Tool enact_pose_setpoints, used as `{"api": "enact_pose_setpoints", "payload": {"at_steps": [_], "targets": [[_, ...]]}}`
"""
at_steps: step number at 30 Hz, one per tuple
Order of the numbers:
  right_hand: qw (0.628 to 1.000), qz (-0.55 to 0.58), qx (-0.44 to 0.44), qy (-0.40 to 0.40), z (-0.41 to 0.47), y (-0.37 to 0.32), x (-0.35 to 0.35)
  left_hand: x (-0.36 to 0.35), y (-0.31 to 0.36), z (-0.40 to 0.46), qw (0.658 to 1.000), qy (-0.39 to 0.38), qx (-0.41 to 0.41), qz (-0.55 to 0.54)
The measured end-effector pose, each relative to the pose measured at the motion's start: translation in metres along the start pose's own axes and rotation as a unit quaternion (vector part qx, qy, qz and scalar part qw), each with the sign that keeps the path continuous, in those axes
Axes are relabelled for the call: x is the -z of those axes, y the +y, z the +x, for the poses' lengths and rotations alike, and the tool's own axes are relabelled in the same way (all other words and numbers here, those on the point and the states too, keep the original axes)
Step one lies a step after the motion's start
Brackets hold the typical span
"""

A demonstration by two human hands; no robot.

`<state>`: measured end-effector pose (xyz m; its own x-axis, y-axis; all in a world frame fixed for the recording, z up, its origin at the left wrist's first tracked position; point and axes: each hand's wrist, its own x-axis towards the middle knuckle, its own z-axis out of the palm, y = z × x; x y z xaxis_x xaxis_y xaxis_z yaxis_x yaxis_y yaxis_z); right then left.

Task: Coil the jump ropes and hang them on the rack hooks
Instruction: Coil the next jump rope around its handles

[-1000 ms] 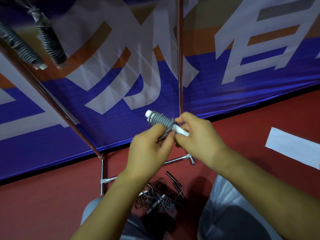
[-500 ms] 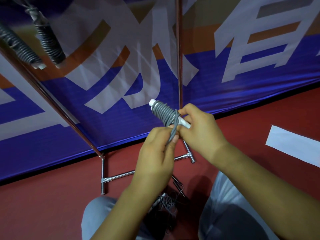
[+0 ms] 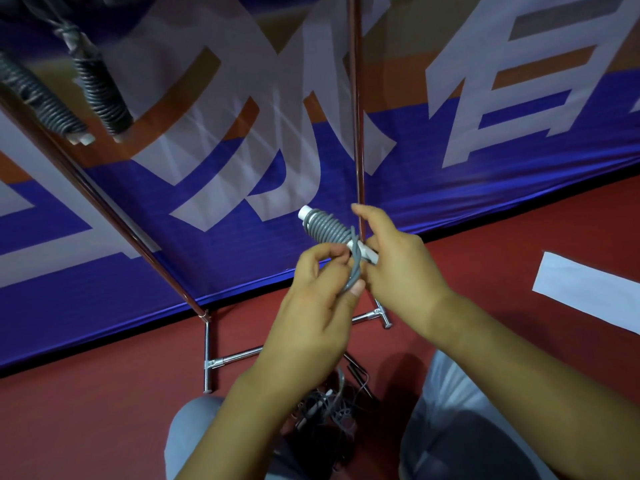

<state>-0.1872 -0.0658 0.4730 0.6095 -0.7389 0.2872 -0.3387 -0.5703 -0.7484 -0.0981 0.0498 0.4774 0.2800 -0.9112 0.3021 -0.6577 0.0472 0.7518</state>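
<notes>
Nearest, at six o'clock between the person's knees, one tangled pile of ropes (image 3: 325,407) lies on the red floor (image 3: 104,410). Above it, at the centre, the left hand (image 3: 311,306) pinches the loose grey cord end, while the right hand (image 3: 398,265) grips the white handles of one coiled jump rope (image 3: 327,228). Farthest, at ten o'clock, two coiled ropes (image 3: 100,88) hang from the rack (image 3: 356,133), before one blue banner (image 3: 519,150).

left hand (image 3: 311,303): raised, grip pinched, thumb against curled fingers | right hand (image 3: 398,258): raised, grip curled closed
</notes>
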Motion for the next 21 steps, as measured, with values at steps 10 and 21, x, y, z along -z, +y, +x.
{"api": "enact_pose_setpoints", "payload": {"at_steps": [10,21], "targets": [[0.998,0.038,-0.045,0.008,-0.001,-0.005,0.000,0.014,-0.005,0.000,0.968,0.041,0.043,-0.243],[0.968,0.216,-0.129,-0.012,0.001,-0.012,0.001,0.029,-0.025,-0.003,0.865,0.025,0.082,-0.495]]}}
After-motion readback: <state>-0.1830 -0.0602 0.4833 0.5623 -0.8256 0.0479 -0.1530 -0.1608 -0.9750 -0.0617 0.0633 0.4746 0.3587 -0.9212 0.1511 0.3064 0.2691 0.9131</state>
